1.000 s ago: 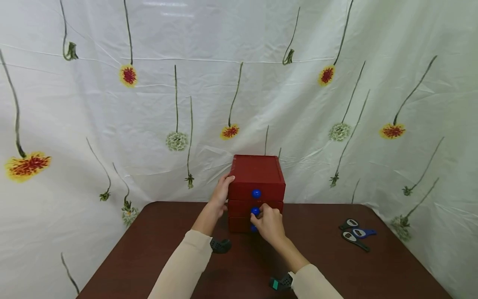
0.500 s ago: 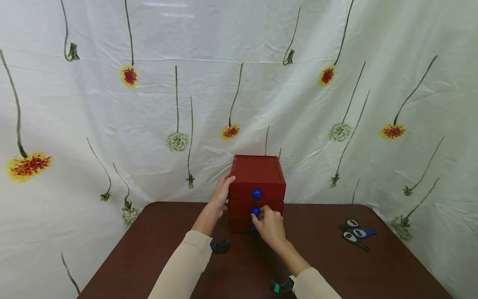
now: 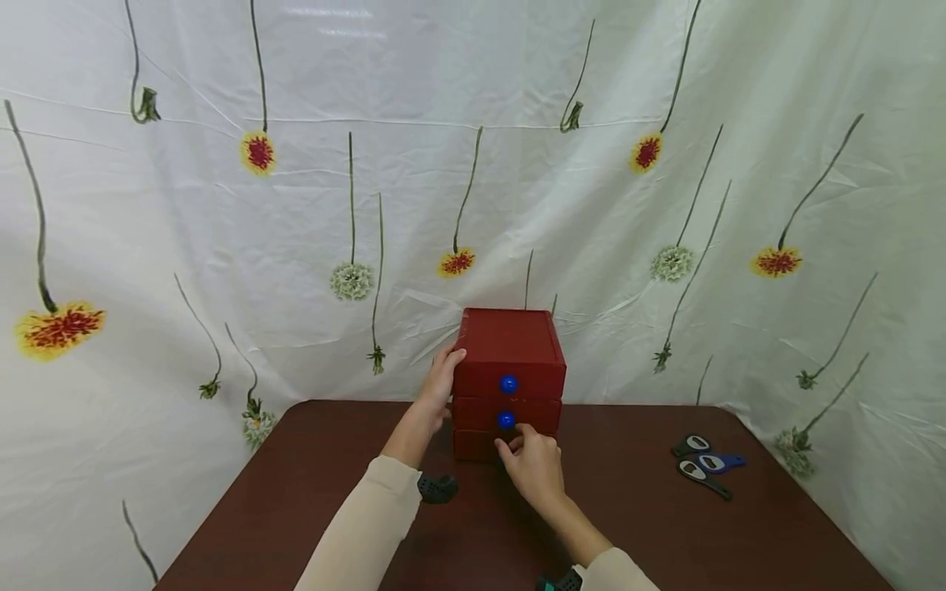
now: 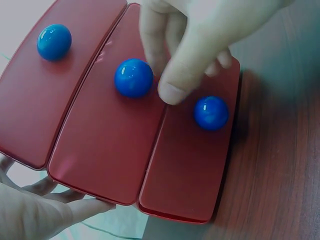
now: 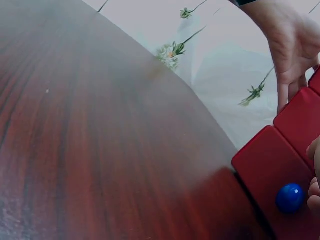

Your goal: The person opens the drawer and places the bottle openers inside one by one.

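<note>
The red drawer unit (image 3: pixel 510 336) stands upright at the far side of the dark brown table (image 3: pixel 355 492), just in front of the flower-printed curtain (image 3: pixel 414 205). Its three stacked drawers appear closed, each front fitted with a round blue knob: the top knob (image 3: pixel 508 384), the middle knob (image 3: pixel 506 420) and the bottom knob (image 4: pixel 211 113) (the last hidden from the head view by a hand). The left hand (image 3: pixel 438 382) is set against the left side wall of the unit; its fingers are extended and slightly spread along that wall, with a fingertip at the upper near edge. The right hand (image 3: pixel 535 468) is positioned at the near face, between the middle and bottom knobs. Its thumb and forefinger are bent toward each other with a narrow gap, and the thumb tip is apart from both knobs; contact with the drawer front cannot be determined. Both forearms wear cream sleeves (image 3: pixel 362 525) and enter from the near side. Well apart from the unit, on the right of the table, three flat-handled tools lie close together: a far black tool (image 3: pixel 691 446), a blue tool (image 3: pixel 720 463) and a near black tool (image 3: pixel 704 478).
</note>
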Available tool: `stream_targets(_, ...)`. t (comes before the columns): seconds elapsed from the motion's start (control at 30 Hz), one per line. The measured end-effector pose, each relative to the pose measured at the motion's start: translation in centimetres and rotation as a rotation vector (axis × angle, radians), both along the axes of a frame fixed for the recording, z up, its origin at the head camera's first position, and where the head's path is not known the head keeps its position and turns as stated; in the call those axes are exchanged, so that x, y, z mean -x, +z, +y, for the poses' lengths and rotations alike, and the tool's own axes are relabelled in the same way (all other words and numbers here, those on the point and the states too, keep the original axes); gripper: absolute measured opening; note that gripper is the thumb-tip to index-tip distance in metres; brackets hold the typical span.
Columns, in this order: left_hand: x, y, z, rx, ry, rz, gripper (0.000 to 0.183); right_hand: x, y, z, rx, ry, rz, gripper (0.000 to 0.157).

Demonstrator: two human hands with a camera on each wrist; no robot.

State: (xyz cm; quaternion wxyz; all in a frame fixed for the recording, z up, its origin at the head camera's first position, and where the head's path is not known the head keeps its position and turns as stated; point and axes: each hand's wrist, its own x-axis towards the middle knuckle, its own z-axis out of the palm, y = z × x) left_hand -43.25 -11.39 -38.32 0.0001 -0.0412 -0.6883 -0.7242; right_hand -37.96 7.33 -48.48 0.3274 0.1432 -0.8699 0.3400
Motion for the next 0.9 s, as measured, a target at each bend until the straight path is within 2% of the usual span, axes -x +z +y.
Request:
stream_targets(0.23, -0.1, 0.0, 0.2, -0.003, -0.009, -0.01, 0.07, 0.3, -1.5, 0.2, -0.003, -0.041, -0.04, 0.032)
stream_targets(0.4, -0.1, 0.0, 0.2, -0.006, -0.005, -0.008, 0.07, 0.7, -1.7, 0.3, -0.012, -0.055, -0.044, 0.034)
stream_targets(0.6, -0.1, -0.1, 0.1, 0.003, -0.007, -0.008, 0.071, 1.1, -2.2, 0.1, -0.058, -0.056, -0.118, 0.042)
stream_targets(0.9, -0.1, 0.1, 0.0, -0.001, 0.003, -0.017, 0.071, 1.5, -2.4, -0.3, 0.029, -0.025, -0.137, 0.035)
